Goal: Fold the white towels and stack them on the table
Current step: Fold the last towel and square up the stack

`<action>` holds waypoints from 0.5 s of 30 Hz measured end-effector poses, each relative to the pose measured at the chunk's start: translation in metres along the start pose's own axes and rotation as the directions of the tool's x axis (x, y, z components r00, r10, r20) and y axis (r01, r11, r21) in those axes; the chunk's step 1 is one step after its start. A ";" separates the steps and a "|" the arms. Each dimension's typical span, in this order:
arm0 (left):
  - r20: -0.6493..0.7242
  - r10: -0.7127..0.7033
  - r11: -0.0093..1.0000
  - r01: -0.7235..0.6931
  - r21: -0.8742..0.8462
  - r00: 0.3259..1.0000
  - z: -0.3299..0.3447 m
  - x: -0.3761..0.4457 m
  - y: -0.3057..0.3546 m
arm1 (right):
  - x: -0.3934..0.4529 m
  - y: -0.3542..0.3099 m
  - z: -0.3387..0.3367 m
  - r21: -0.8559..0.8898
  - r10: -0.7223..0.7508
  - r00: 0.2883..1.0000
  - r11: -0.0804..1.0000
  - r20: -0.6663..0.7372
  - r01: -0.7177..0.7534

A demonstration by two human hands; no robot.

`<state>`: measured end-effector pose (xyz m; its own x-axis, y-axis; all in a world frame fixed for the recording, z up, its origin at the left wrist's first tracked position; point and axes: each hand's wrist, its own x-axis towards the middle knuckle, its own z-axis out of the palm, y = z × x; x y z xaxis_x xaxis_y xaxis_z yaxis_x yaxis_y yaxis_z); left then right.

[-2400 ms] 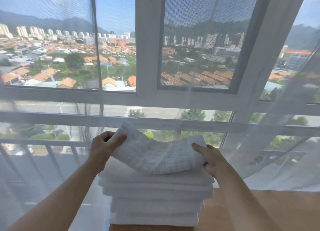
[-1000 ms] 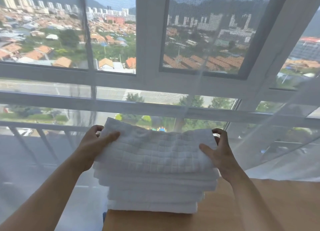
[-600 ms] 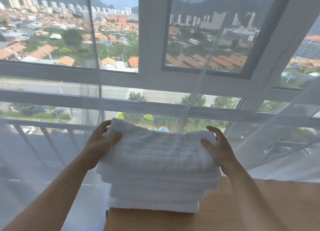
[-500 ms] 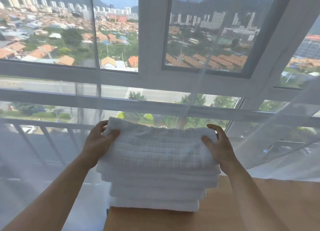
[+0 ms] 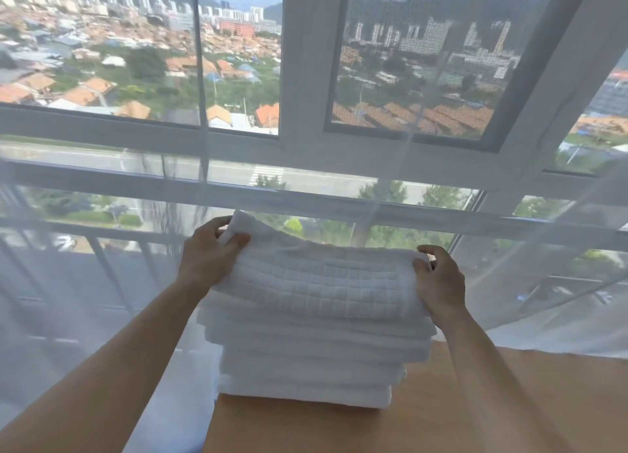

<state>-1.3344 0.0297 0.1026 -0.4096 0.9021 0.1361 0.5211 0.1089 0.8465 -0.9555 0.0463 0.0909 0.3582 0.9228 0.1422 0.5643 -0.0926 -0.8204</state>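
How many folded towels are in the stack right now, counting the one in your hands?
About 6, though fold edges blur together. The waffle-textured top towel, gripped by left hand and right hand, lies on roughly five plain ones in the stack at the table corner.

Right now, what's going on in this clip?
A person is setting a folded white towel on top of a stack of folded towels at the corner of a wooden table by the window. The left hand pinches the towel's far left corner, which is lifted; the right hand has a grip on its right edge. The towel lies on the stack, not yet released.
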 end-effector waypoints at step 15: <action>0.365 -0.386 0.863 0.471 -0.181 0.847 0.003 -0.013 -0.022 | -0.014 0.017 0.005 -0.153 0.298 0.938 0.950 0.179 -0.273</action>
<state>-1.3382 0.0169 0.0801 -0.2747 0.8747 -0.3993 0.1209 0.4434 0.8881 -0.9542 0.0333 0.0720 0.3708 0.9046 -0.2101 0.5520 -0.3966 -0.7335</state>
